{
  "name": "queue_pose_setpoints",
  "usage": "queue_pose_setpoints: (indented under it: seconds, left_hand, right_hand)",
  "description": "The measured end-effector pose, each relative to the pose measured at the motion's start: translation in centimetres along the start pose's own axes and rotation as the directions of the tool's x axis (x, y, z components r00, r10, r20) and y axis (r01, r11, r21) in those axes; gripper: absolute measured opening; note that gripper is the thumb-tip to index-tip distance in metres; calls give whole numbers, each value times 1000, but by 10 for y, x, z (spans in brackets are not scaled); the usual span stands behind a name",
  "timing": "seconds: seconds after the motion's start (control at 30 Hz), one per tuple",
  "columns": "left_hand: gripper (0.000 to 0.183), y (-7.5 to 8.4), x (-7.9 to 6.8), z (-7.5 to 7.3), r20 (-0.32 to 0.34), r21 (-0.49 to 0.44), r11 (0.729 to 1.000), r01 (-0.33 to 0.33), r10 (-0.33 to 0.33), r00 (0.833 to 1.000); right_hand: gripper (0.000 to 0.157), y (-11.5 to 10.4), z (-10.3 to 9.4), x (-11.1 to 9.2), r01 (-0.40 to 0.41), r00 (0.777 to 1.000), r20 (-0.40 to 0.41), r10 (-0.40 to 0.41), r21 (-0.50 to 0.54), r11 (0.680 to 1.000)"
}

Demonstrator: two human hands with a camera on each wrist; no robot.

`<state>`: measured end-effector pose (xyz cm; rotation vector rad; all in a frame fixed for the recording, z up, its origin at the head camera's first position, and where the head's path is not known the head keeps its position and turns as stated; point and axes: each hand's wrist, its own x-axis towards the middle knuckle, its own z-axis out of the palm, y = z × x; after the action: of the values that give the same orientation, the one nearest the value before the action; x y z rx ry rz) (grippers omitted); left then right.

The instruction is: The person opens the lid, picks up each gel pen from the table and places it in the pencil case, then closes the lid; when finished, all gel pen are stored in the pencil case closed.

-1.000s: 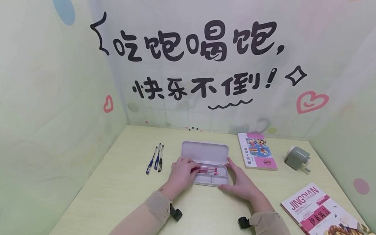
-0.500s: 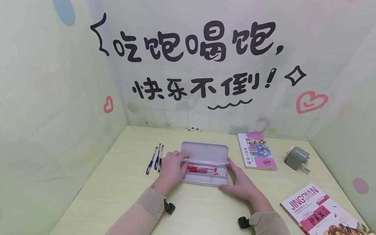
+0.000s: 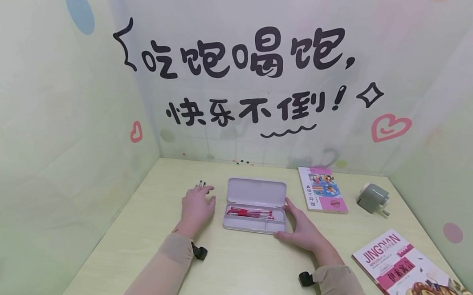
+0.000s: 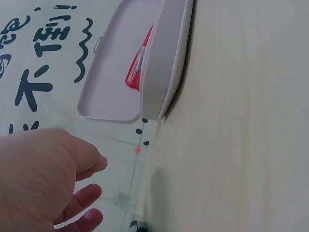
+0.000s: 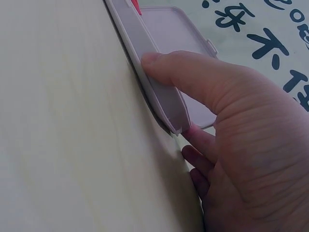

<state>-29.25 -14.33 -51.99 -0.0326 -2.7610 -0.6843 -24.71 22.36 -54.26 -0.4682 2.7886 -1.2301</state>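
A pale lilac pencil case [image 3: 248, 228] lies on the table with its lid [image 3: 257, 192] raised at the back. Several red pens [image 3: 249, 213] lie in its long rear compartment. Around the right end of the case, my right hand [image 3: 302, 229] grips it, thumb at the front edge and fingers behind; the right wrist view shows this thumb [image 5: 178, 72] on the rim. My left hand [image 3: 197, 208] is left of the case, its fingers relaxed and apart from one another. Beneath and behind it are pens [image 3: 202, 183], mostly hidden, only their ends showing.
At the back right lies a pink and white book [image 3: 323, 190], with a grey-green pencil sharpener [image 3: 373, 199] beside it. A larger magazine [image 3: 414, 277] covers the table's right front. Printed fabric walls enclose the table on three sides.
My left hand has let go of the red pens in the case and moved left, over the pens on the table. My right hand has stayed on the case.
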Motion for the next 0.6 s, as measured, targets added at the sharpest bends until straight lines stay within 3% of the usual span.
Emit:
queue_pose_setpoints:
  seconds: [0.37,0.6]
  left_hand:
    - [52,-27,5,-9,21,-24,992,121,-120,993]
    - [56,-42,6,-12,65,-26,981,195,-193,979]
  right_hand:
    - [131,7,3,1,-8,1000,-2,8,12,1000]
    - [131,9,3,2,-6,1000,1,6,19,1000]
